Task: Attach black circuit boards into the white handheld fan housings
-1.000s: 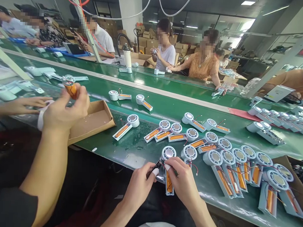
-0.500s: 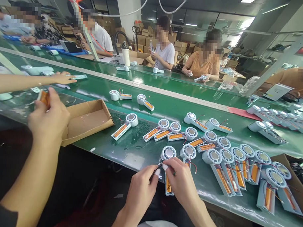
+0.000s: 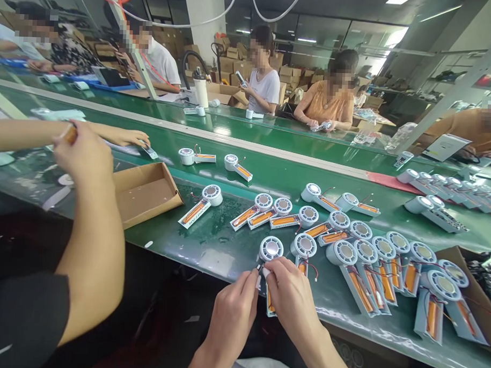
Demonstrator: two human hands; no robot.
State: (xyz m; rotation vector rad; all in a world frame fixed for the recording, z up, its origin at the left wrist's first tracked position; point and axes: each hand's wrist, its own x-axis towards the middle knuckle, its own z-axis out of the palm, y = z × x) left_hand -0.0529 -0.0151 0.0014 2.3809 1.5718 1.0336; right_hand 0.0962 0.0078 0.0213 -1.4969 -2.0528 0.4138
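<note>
In front of me a white handheld fan (image 3: pixel 271 249) stands at the bench edge, its round head up and its open handle toward me. An orange battery shows in the handle, partly covered by my fingers. My left hand (image 3: pixel 235 307) is closed in a pinch on a small dark part at the base of the fan head. My right hand (image 3: pixel 293 295) is pinched closed beside it, over the handle; what its fingertips hold is hidden. Another open fan (image 3: pixel 306 245) with a red wire stands just behind my right hand.
Several open fans (image 3: pixel 343 253) crowd the right of the green bench (image 3: pixel 211 252). A box of black parts (image 3: pixel 452 255) sits at far right. Left are a shallow cardboard box (image 3: pixel 148 194) and a co-worker's arm (image 3: pixel 95 216) holding an orange piece. More people sit across the belt.
My hands stay at the same fan with small finger shifts. At left, the co-worker's far hand has slid a white handle piece rightward onto the belt, and the nearer arm has moved up and forward.
</note>
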